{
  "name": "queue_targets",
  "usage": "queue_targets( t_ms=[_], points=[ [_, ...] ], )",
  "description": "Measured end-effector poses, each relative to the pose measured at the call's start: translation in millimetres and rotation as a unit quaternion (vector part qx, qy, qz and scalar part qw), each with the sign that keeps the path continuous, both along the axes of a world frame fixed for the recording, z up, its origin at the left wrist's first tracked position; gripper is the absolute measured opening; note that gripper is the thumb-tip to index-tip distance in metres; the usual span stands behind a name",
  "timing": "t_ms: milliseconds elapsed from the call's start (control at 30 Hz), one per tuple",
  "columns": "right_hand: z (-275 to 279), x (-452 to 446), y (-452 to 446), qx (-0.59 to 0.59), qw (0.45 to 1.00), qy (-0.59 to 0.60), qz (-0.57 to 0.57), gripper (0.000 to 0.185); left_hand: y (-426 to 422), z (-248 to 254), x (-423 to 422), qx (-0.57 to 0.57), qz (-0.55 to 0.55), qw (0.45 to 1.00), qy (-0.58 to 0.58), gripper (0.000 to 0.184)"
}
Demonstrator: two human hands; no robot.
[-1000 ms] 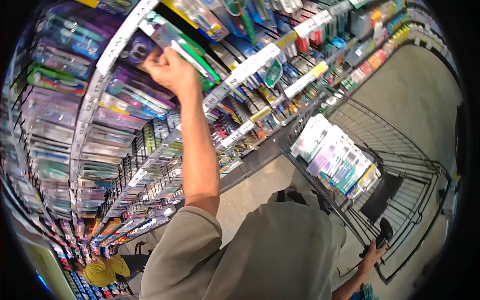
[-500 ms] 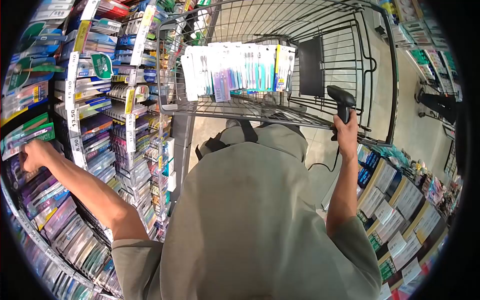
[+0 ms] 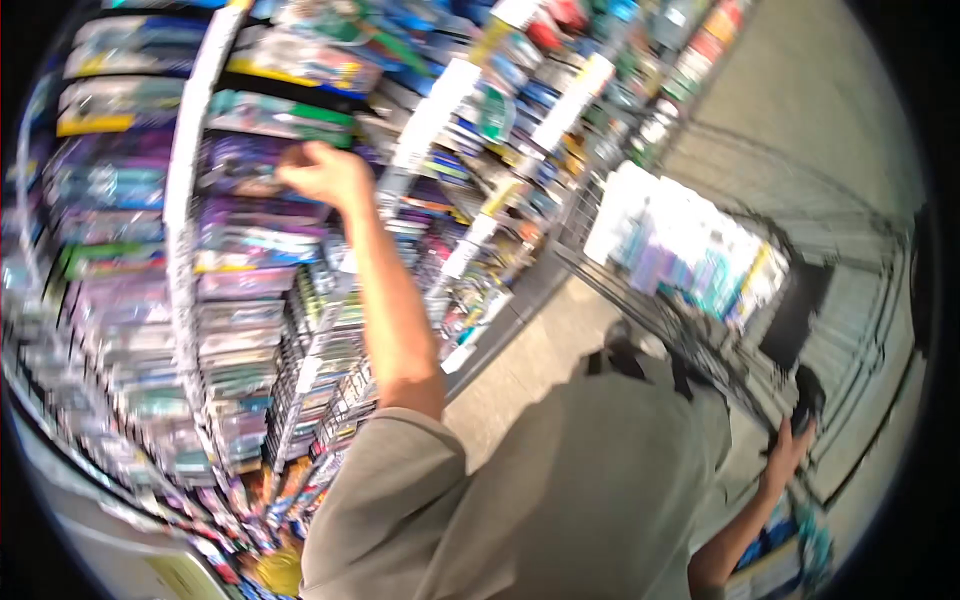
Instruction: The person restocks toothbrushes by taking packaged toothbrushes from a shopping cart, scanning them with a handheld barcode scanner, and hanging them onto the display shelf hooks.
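My left hand (image 3: 328, 173) reaches into the shelf on the left, with its fingers curled at a row of purple toothbrush packs (image 3: 240, 165). Motion blur hides whether it grips one. My right hand (image 3: 785, 455) is wrapped round the handle of a black handheld barcode scanner (image 3: 807, 393), beside the near side of a wire shopping cart (image 3: 870, 330). Inside the cart stand several packaged toothbrushes (image 3: 690, 250) in a row, mostly on white cards with purple and teal parts.
Shelf racks with packed goods fill the left side, with white price strips (image 3: 185, 190) along their edges. A black panel (image 3: 797, 317) hangs on the cart. Pale floor (image 3: 545, 365) shows between the shelf base and the cart. More goods (image 3: 800, 540) are at lower right.
My view has turned left toward the shelf, so the cart appears farther right and tilted. My left hand stays by the shelf packs, and my right hand keeps the scanner.
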State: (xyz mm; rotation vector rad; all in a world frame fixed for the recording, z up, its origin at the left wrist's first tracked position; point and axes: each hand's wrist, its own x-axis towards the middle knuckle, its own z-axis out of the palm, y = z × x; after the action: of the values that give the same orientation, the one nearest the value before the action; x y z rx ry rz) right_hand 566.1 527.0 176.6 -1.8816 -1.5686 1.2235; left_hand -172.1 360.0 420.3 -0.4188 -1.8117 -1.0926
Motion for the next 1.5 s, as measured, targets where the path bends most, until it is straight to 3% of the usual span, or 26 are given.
queue_targets(
  t_ms=[67,133,200,300,367,400,433,467,500,533,567,600,667,733,800,867,1000,1067,1367,1500],
  points=[
    [-5.7,7.0,3.0,-0.086,0.995,0.047,-0.022,0.068,10.8,-3.4,15.7,0.015,-0.001,1.000,0.004,0.027],
    [21.8,-15.8,1.8,-0.083,0.995,0.049,-0.038,0.067,27.3,-3.5,36.6,0.073,-0.041,0.995,-0.050,0.029],
    [17.8,-16.2,3.7,-0.042,0.995,0.067,-0.053,0.065,39.4,-18.4,47.4,0.029,-0.029,0.999,-0.028,0.027],
    [20.0,-5.1,12.5,-0.160,0.986,0.047,0.008,0.067,79.8,-49.9,90.9,0.022,-0.134,0.988,-0.077,0.030],
    [-6.0,3.4,11.5,-0.107,0.994,0.031,-0.007,0.066,112.2,-86.0,120.6,0.002,-0.207,0.967,-0.149,0.029],
    [-16.6,12.8,2.2,-0.051,0.998,0.008,-0.019,0.066,133.7,-98.1,147.2,0.029,-0.275,0.939,-0.206,0.025],
    [-10.9,10.3,-2.9,-0.055,0.997,0.027,-0.042,0.068,147.3,-120.2,159.1,-0.026,-0.305,0.921,-0.242,0.025],
    [-8.3,10.9,-6.5,-0.049,0.994,-0.101,0.013,0.072,160.4,-146.5,174.1,-0.077,-0.346,0.892,-0.281,0.024],
    [28.9,-11.6,-2.2,-0.078,0.984,-0.158,0.017,0.075,182.7,-159.6,205.9,-0.102,-0.375,0.864,-0.319,0.024],
    [39.2,-19.4,0.3,-0.112,0.990,-0.070,-0.039,0.073,200.4,-196.1,223.7,-0.096,-0.436,0.820,-0.359,0.022],
    [44.0,-28.0,6.4,-0.117,0.991,-0.044,-0.043,0.071,216.2,-224.2,243.9,-0.162,-0.435,0.782,-0.416,0.021],
    [22.6,-12.4,0.9,-0.080,0.994,-0.072,-0.016,0.060,230.7,-250.0,270.5,-0.233,-0.429,0.743,-0.459,0.020],
    [52.5,-37.1,18.2,-0.154,0.985,0.016,-0.077,0.044,250.0,-299.8,318.5,-0.323,-0.496,0.651,-0.475,0.023],
    [44.3,-37.5,15.5,-0.146,0.983,0.039,-0.101,0.038,267.4,-348.0,357.0,-0.406,-0.490,0.554,-0.537,0.037],
    [39.9,-38.1,17.0,-0.136,0.981,0.060,-0.123,0.032,281.6,-372.6,396.5,-0.436,-0.476,0.515,-0.564,0.036],
    [44.0,-38.2,20.5,-0.149,0.979,0.076,-0.115,0.031,288.3,-432.6,421.5,-0.468,-0.460,0.490,-0.573,0.036],
    [33.5,-31.4,15.4,-0.119,0.987,0.057,-0.095,0.031,298.4,-488.1,453.9,-0.498,-0.377,0.491,-0.607,0.039],
    [43.8,-36.6,22.3,-0.169,0.973,0.086,-0.129,0.031,303.4,-499.1,463.0,-0.513,-0.331,0.523,-0.595,0.043],
    [44.5,-35.9,24.7,-0.189,0.965,0.110,-0.145,0.037,305.5,-528.8,472.0,-0.482,-0.314,0.548,-0.608,0.029],
    [39.4,-30.6,18.7,-0.173,0.974,0.095,-0.112,0.036,294.8,-533.1,460.0,-0.473,-0.357,0.547,-0.591,0.022]
  ],
)
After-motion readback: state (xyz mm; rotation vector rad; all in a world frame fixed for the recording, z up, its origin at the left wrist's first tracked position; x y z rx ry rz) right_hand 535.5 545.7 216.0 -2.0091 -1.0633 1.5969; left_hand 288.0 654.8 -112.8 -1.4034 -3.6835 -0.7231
